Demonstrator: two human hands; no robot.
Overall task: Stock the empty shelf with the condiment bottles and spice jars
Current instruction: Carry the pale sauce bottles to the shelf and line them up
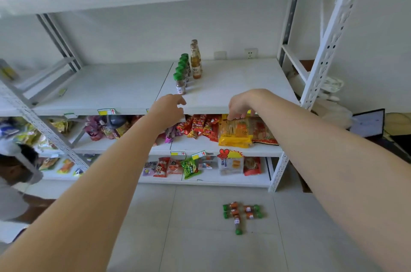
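At 12 o'clock, on white middle shelf (pixel 233 85): upright row of green-capped spice jars (pixel 179 82) running front to back, with two amber condiment bottles (pixel 196 62) just beside, at 2 o'clock of the row. At 6 o'clock of the front jar, near the shelf lip: left hand (pixel 169 108), loosely curled, empty. Well apart, at 3 o'clock of it: right hand (pixel 241 104), fingers drooping over the lip, gripping nothing visible. Down at 5 o'clock, on tiled floor (pixel 200 238): five flat-lying jars (pixel 242 214), clustered.

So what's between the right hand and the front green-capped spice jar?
Nothing: the head view shows only bare white shelf between the right hand and the front spice jar.
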